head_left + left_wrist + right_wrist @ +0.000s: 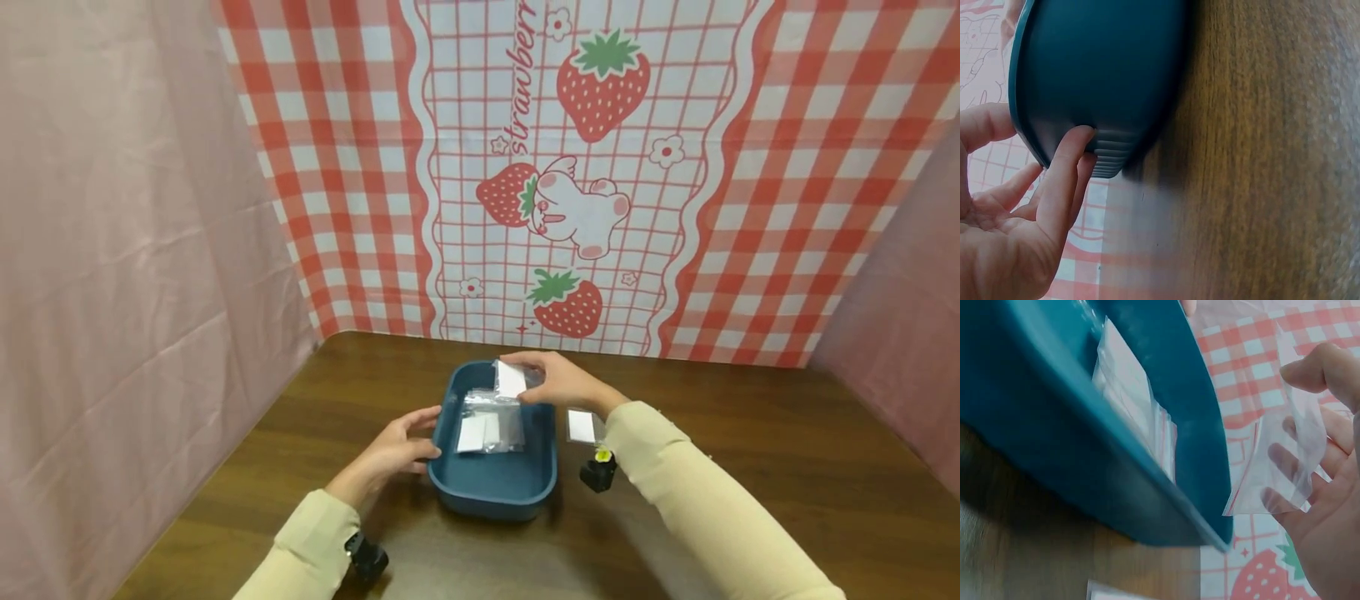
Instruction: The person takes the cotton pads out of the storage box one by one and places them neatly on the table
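My right hand pinches a small clear zip bag with a white insert over the far right part of the blue plastic bin. In the right wrist view, thumb and fingers lie on either side of the clear bag, which has a red seal line. My left hand holds the bin's left side, with fingers against the outer wall and another digit at the rim. Several similar zip bags lie overlapping inside the bin, their white inserts showing.
Another zip bag with a white insert lies on the wooden table to the right of the bin, close to the right forearm. Black wrist cameras hang at both cuffs. A strawberry-print checked cloth hangs behind the table; pink cloth hangs alongside.
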`<state>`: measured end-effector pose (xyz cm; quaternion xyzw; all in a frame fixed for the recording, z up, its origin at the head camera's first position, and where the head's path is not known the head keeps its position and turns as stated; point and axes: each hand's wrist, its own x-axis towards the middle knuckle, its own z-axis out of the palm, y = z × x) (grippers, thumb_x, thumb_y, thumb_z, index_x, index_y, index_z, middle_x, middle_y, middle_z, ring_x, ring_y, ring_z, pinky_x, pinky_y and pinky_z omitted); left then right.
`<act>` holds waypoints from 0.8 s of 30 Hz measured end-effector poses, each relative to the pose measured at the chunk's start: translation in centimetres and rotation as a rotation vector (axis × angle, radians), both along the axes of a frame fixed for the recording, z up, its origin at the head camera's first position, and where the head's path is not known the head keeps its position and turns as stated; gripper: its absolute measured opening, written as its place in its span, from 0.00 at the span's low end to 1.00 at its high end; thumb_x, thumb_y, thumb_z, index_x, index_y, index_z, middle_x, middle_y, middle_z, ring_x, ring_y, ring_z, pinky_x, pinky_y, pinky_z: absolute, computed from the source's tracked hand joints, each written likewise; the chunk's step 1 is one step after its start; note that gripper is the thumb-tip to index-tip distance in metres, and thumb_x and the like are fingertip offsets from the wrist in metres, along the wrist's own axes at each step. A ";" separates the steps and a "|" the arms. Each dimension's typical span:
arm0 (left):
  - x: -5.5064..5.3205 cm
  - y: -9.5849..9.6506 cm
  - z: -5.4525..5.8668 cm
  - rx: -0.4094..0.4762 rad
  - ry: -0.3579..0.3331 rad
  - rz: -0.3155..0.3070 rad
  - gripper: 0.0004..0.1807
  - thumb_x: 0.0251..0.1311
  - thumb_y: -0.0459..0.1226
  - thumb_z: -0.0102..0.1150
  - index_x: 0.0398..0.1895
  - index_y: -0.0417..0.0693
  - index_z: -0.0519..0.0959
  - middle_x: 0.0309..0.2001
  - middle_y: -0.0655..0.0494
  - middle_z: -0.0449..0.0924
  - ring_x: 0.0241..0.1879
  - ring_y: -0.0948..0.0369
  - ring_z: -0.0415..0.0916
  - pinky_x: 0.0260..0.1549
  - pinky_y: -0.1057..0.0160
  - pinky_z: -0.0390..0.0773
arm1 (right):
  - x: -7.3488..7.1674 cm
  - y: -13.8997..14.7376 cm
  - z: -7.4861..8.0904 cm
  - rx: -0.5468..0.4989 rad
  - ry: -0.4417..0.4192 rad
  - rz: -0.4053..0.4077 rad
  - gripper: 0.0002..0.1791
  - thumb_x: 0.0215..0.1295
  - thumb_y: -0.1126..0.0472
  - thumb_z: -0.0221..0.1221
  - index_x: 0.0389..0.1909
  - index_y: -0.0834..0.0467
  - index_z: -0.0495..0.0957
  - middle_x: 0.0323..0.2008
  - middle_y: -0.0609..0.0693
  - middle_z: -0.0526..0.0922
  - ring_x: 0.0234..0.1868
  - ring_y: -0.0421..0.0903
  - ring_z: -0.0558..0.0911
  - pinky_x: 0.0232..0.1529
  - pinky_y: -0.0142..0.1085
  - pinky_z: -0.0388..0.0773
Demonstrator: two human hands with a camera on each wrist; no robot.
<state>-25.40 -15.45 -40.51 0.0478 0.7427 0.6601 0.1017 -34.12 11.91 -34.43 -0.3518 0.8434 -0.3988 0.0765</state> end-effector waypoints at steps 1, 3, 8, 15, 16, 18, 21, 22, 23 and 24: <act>0.0 0.0 0.0 0.001 -0.003 0.002 0.37 0.49 0.25 0.57 0.66 0.39 0.61 0.60 0.34 0.64 0.44 0.48 0.75 0.33 0.52 0.79 | 0.1 0.4 0.0 -0.010 0.004 -0.011 0.34 0.53 0.64 0.64 0.64 0.56 0.67 0.63 0.53 0.68 0.64 0.53 0.63 0.57 0.51 0.65; 0.0 0.0 -0.1 -0.002 -0.003 0.004 0.36 0.49 0.25 0.57 0.66 0.38 0.61 0.60 0.34 0.64 0.44 0.48 0.75 0.33 0.52 0.79 | 0.3 1.3 -0.1 -0.022 0.027 -0.034 0.34 0.53 0.63 0.65 0.64 0.56 0.67 0.63 0.54 0.68 0.64 0.55 0.62 0.57 0.52 0.65; 0.2 -0.1 -0.3 -0.003 -0.006 0.014 0.36 0.50 0.24 0.57 0.66 0.38 0.62 0.60 0.34 0.64 0.41 0.50 0.76 0.33 0.52 0.79 | 0.6 3.5 -0.8 -0.026 0.094 -0.100 0.35 0.53 0.60 0.65 0.64 0.57 0.67 0.62 0.56 0.68 0.61 0.56 0.66 0.55 0.52 0.66; 0.1 0.1 -0.1 -0.019 -0.019 0.029 0.35 0.50 0.24 0.57 0.65 0.40 0.63 0.60 0.35 0.65 0.38 0.51 0.77 0.34 0.51 0.79 | 1.0 6.9 -1.8 -0.058 0.160 -0.155 0.35 0.52 0.62 0.67 0.63 0.59 0.68 0.59 0.58 0.71 0.51 0.54 0.72 0.47 0.48 0.71; 0.1 0.2 0.0 -0.022 -0.020 0.028 0.35 0.51 0.24 0.58 0.65 0.40 0.63 0.60 0.35 0.65 0.38 0.52 0.77 0.34 0.51 0.79 | 1.1 7.5 -1.9 -0.063 0.160 -0.166 0.35 0.52 0.63 0.67 0.63 0.58 0.68 0.59 0.57 0.71 0.53 0.55 0.71 0.48 0.50 0.71; 0.1 0.2 0.0 -0.024 -0.020 0.022 0.35 0.50 0.24 0.58 0.66 0.40 0.63 0.60 0.35 0.65 0.38 0.52 0.77 0.34 0.51 0.79 | 1.4 8.5 -2.0 -0.068 0.169 -0.185 0.35 0.52 0.63 0.66 0.63 0.57 0.68 0.61 0.57 0.70 0.58 0.56 0.69 0.52 0.53 0.68; 0.0 0.2 0.1 -0.026 -0.017 0.019 0.35 0.50 0.24 0.58 0.65 0.40 0.63 0.60 0.35 0.65 0.38 0.51 0.77 0.34 0.52 0.79 | 1.8 9.9 -2.1 -0.066 0.164 -0.215 0.35 0.53 0.63 0.66 0.64 0.55 0.67 0.62 0.56 0.68 0.62 0.56 0.64 0.54 0.56 0.65; 0.1 0.2 0.1 -0.023 -0.015 0.018 0.35 0.50 0.24 0.58 0.66 0.40 0.63 0.60 0.35 0.65 0.39 0.51 0.77 0.34 0.52 0.79 | 2.0 10.3 -2.2 -0.065 0.159 -0.218 0.35 0.53 0.64 0.65 0.64 0.54 0.67 0.62 0.55 0.68 0.62 0.56 0.65 0.54 0.55 0.65; 0.1 0.1 0.0 -0.023 -0.014 0.019 0.35 0.50 0.24 0.58 0.65 0.40 0.63 0.59 0.35 0.65 0.39 0.51 0.77 0.34 0.52 0.79 | 2.1 10.6 -2.2 -0.060 0.160 -0.220 0.35 0.53 0.63 0.65 0.64 0.54 0.67 0.62 0.55 0.68 0.61 0.56 0.65 0.53 0.55 0.66; 0.1 0.1 0.0 -0.022 -0.013 0.020 0.35 0.50 0.24 0.58 0.65 0.40 0.63 0.59 0.35 0.66 0.39 0.51 0.77 0.34 0.52 0.79 | 2.2 11.0 -2.3 -0.056 0.151 -0.226 0.35 0.53 0.63 0.65 0.64 0.54 0.67 0.61 0.55 0.69 0.59 0.55 0.67 0.52 0.53 0.67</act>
